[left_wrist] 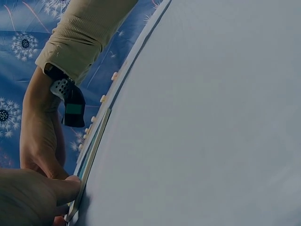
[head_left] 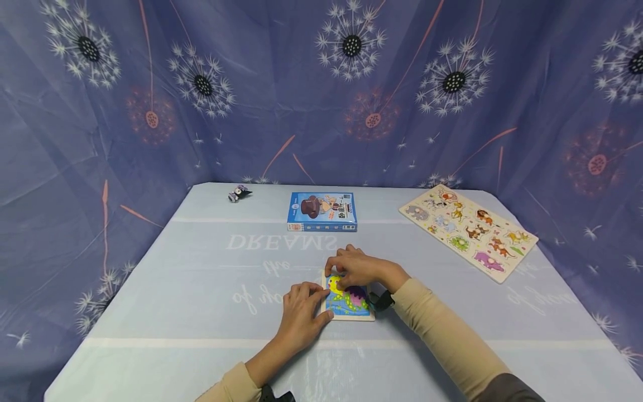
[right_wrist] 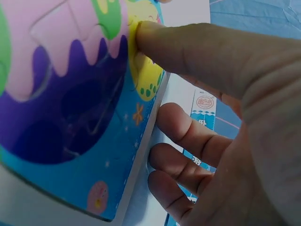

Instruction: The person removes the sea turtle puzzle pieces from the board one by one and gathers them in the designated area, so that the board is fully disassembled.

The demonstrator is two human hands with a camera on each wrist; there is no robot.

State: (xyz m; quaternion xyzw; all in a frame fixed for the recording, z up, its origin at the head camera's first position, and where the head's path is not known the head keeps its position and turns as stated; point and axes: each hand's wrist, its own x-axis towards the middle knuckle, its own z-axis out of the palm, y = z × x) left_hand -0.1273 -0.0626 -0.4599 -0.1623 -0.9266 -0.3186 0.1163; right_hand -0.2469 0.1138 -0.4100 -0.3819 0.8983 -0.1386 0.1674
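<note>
A small jigsaw puzzle (head_left: 346, 307) in a pale frame lies on the table, showing a yellow-headed, purple-shelled creature on blue. At its left side my left hand (head_left: 301, 312) holds the frame edge, thumb near the lower corner. My right hand (head_left: 359, 267) reaches over the far side. In the right wrist view its thumb (right_wrist: 188, 44) presses on the yellow head (right_wrist: 146, 70), while the other fingers (right_wrist: 176, 120) curl along the frame's edge. From the left wrist, the puzzle (left_wrist: 94, 150) appears edge-on, with the left thumb (left_wrist: 66, 188) against the frame.
Behind the puzzle lies a blue game box (head_left: 321, 212). A wooden animal puzzle board (head_left: 469, 231) rests at the back right of the table (head_left: 166, 312). A small dark-and-purple figure (head_left: 239, 193) sits at the back left. A dandelion-patterned curtain (head_left: 281, 111) hangs behind.
</note>
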